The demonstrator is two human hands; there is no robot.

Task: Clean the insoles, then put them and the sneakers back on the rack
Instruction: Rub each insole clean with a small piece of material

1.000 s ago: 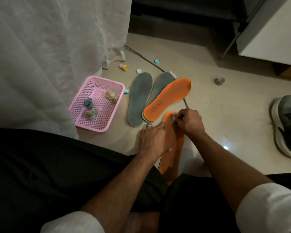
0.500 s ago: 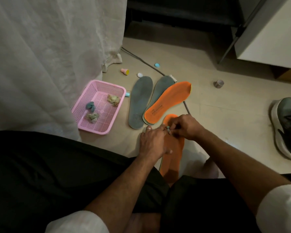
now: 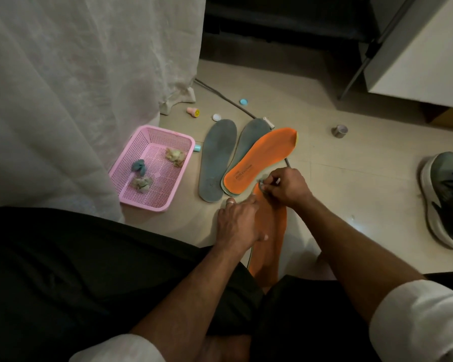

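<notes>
left hand (image 3: 237,222) flat on orange insole (image 3: 271,246); right hand (image 3: 285,188) pinching perhaps a small wipe (image 3: 262,182).

The sneaker (image 3: 447,197) is cut off at the right edge; the hands hide much of the near orange insole (image 3: 272,231); the small thing in the right hand (image 3: 285,189) is unclear.

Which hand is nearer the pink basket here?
Left. The left hand presses the near orange insole, just right of the pink basket; the right hand works a small wad farther right.
</notes>
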